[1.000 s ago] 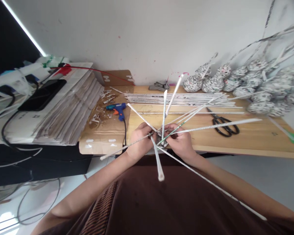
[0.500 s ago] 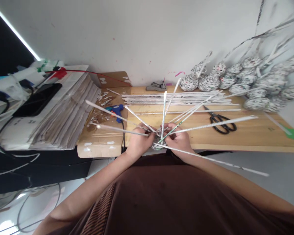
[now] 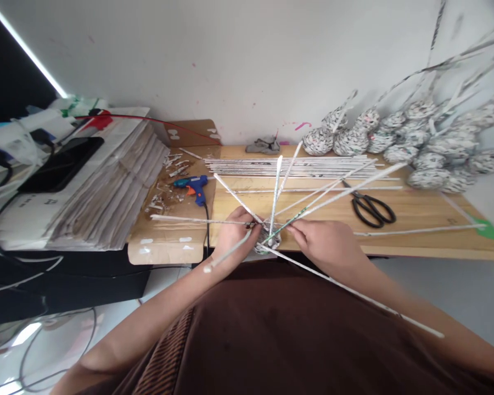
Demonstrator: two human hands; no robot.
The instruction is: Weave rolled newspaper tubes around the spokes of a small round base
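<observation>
A small woven piece of rolled newspaper [image 3: 267,244] is held close to my body at the table's front edge, with several long paper tubes fanning out of it. My left hand [image 3: 237,237] grips its left side, fingers closed around the rim. To its right, my right hand [image 3: 331,244] pinches a paper tube, its fingertips a little apart from the weave. One white tube [image 3: 354,286] slants down to the right in front of my right forearm, and a green-marked tube [image 3: 293,218] crosses up to the right. My fingers partly hide the weave.
Behind lies a row of paper tubes [image 3: 288,166]. Black-handled scissors [image 3: 372,210] rest at right, below several woven gourd-shaped pieces [image 3: 352,140]. On cardboard at left sit a blue glue gun [image 3: 198,187] and paper scraps, beside a newspaper stack [image 3: 123,186] with a phone [image 3: 63,164].
My right hand has moved right, away from the weave, drawing a tube with it. The tubes have shifted; one at left now points down across my left wrist.
</observation>
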